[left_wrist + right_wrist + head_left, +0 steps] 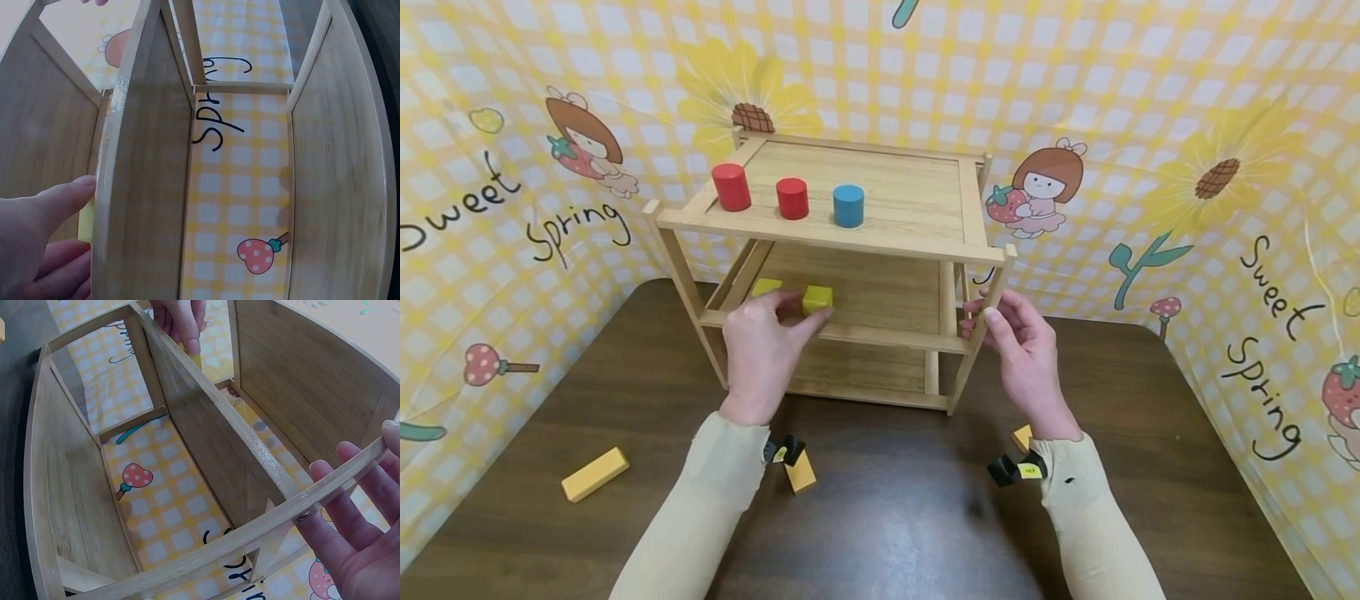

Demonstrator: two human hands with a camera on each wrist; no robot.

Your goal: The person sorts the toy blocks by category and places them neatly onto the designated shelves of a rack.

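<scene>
My left hand (762,350) pinches a small yellow cube (817,301) between thumb and fingers at the front of the middle shelf of a three-tier wooden rack (910,187). Just left of it, a second yellow block (767,287) sits on the same shelf, partly hidden by the hand. With thumb in front and fingers behind, my right hand (1030,354) holds the rack's front right post (970,367). The right wrist view shows the fingers of that hand (356,531) about the post, and the left fingers at the yellow cube (196,360).
On the top shelf stand a taller red cylinder (732,187), a shorter red cylinder (792,199) and a blue cylinder (848,207). Orange-yellow blocks lie on the dark table (880,500): one at left (595,475), others near each wrist. A checked cloth (1150,100) surrounds the table.
</scene>
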